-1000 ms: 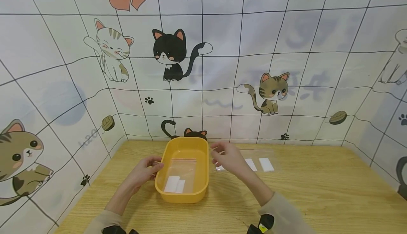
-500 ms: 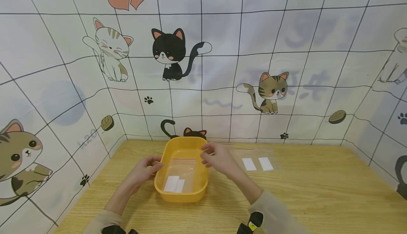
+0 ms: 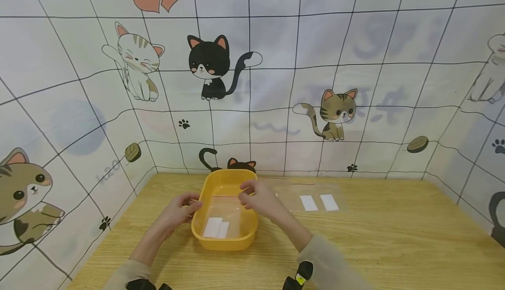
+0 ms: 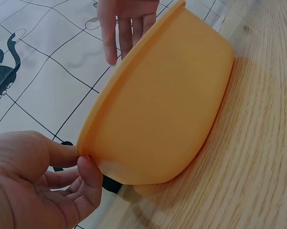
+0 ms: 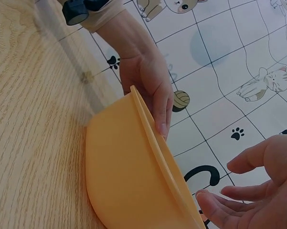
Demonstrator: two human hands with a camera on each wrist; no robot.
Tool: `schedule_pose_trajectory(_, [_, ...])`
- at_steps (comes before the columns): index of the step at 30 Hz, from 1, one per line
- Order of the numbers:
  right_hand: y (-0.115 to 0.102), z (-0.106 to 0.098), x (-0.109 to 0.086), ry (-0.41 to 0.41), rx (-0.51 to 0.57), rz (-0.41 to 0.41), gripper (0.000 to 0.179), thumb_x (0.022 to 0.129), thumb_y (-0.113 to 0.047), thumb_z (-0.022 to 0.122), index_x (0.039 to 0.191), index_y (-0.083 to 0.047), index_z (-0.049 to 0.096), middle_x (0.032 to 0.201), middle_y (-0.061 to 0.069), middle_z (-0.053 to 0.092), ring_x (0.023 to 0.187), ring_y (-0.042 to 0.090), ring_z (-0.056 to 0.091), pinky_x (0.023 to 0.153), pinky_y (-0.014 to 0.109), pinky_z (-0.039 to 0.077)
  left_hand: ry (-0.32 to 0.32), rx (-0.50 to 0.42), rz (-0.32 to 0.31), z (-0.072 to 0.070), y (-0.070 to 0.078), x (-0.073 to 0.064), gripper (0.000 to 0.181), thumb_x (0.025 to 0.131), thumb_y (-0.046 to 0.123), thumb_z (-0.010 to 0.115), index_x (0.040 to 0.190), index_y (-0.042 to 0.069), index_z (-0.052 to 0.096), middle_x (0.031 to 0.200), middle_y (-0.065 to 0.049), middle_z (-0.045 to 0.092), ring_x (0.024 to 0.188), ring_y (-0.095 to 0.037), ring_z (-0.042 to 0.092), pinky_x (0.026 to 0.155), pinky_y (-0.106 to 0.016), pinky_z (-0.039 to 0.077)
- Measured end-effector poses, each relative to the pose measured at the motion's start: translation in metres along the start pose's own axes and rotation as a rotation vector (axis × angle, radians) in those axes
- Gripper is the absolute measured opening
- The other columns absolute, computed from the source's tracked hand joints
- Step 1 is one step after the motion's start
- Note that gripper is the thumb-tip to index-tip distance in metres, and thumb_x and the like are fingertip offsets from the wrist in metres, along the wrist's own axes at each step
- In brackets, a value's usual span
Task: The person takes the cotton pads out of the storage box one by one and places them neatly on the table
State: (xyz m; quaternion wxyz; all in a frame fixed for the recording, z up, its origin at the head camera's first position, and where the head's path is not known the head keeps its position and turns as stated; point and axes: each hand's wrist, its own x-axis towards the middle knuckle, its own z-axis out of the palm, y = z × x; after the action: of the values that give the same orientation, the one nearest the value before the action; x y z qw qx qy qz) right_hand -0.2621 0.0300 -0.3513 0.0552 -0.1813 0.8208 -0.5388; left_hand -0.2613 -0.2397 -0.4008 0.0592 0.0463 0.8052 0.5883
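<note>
A yellow plastic basin (image 3: 226,245) stands on the table. My left hand (image 3: 178,213) pinches its left rim, thumb over the edge and fingers outside, as the left wrist view (image 4: 43,183) also shows. Inside the basin lies a clear zip bag (image 3: 232,208) with a reddish seal line and white rectangular pieces (image 3: 213,227) at its near end. Over the basin's right rim hangs my right hand (image 3: 260,200), its fingers loosely bent, with nothing visible between them. In the right wrist view the right hand's fingers (image 5: 246,193) are apart from the rim.
Right of the basin, clear zip bag plastic (image 3: 293,189) lies flat on the wooden table (image 3: 375,237), with white rectangles (image 3: 309,203) in it. Part of it is behind the right hand. A cat-printed cloth wall (image 3: 276,84) rises behind and at both sides.
My right hand has moved left from beside the basin to above its right part, uncovering more of the bag plastic on the right. The left hand and basin stay put.
</note>
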Motion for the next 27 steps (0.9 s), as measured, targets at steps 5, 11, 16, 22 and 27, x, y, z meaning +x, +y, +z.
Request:
schedule_pose_trajectory(5, [0.006,0.005,0.003,-0.018,-0.030,0.027,0.038,0.093,-0.013,0.065,0.123,0.010,0.057,0.100,0.016,0.068,0.082,0.032,0.070,0.076,0.039,0.059,-0.003,-0.006,-0.002,0.001,0.001,0.000,0.037,0.103,0.010,0.058,0.131,-0.013,0.051,0.109,-0.018,0.061,0.084,-0.020,0.063,0.069,-0.032,0.056])
schedule_pose_trajectory(11, [0.011,0.011,0.007,-0.034,-0.049,0.032,0.043,0.092,-0.014,0.065,0.125,0.011,0.057,0.104,0.016,0.068,0.085,0.034,0.071,0.078,0.040,0.058,0.000,-0.011,0.002,0.001,0.002,-0.001,0.036,0.102,0.009,0.058,0.131,-0.013,0.052,0.107,-0.018,0.061,0.083,-0.020,0.063,0.068,-0.030,0.055])
schedule_pose_trajectory(16, [0.006,0.017,0.010,-0.045,-0.114,0.067,0.046,0.090,-0.018,0.069,0.126,0.009,0.058,0.107,0.016,0.069,0.081,0.025,0.069,0.078,0.039,0.057,-0.001,-0.010,0.002,0.000,0.001,-0.002,0.037,0.102,0.009,0.058,0.131,-0.013,0.052,0.108,-0.019,0.061,0.084,-0.021,0.062,0.068,-0.031,0.056])
schedule_pose_trajectory(22, [0.004,0.025,0.013,-0.074,-0.186,0.105,0.049,0.089,-0.023,0.071,0.126,0.008,0.059,0.111,0.017,0.067,0.095,0.027,0.065,0.085,0.044,0.055,-0.003,-0.014,0.005,0.000,0.000,-0.001,0.037,0.103,0.010,0.058,0.131,-0.013,0.052,0.107,-0.018,0.061,0.084,-0.020,0.062,0.068,-0.030,0.055])
schedule_pose_trajectory(27, [0.003,0.030,0.011,-0.099,-0.214,0.143,0.052,0.091,-0.026,0.071,0.128,0.008,0.058,0.119,0.019,0.065,0.108,0.032,0.061,0.094,0.050,0.051,-0.004,-0.017,0.010,0.000,0.000,-0.001,0.037,0.103,0.010,0.058,0.131,-0.013,0.052,0.105,-0.016,0.061,0.083,-0.019,0.062,0.067,-0.029,0.055])
